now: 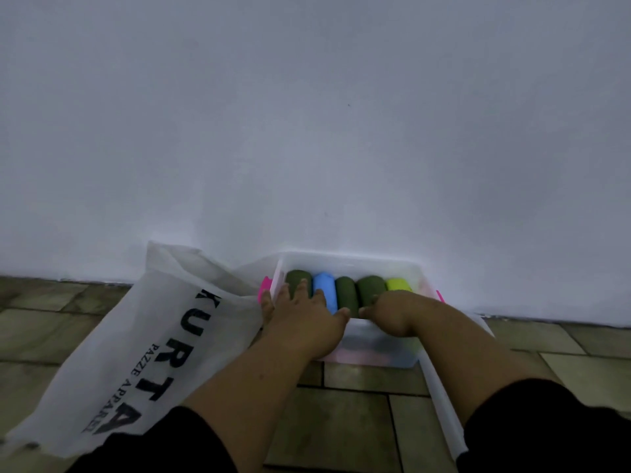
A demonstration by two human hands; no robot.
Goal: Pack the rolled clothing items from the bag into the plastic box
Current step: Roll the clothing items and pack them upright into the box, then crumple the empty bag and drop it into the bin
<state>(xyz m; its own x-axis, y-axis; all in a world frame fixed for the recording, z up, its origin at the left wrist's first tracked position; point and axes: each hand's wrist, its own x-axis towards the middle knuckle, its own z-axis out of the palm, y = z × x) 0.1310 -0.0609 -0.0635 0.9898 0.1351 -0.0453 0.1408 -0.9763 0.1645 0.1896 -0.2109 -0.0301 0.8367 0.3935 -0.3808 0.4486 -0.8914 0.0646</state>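
Five rolls (346, 295) in box (341, 257) on tiled floor (358, 421) by white wall (307, 131)

Two black sleeves show on the near side of the box (375, 353): the left sleeve (164, 445) and the right sleeve (546, 425), both of plain dark cloth with rounded cuffs. From the cuffs toward the box, the forearms are bare down to the left hand (300, 312) and right hand (392, 312).

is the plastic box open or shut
Open. No lid on the plastic box; rolled clothes show inside, left hand and right hand resting on them.
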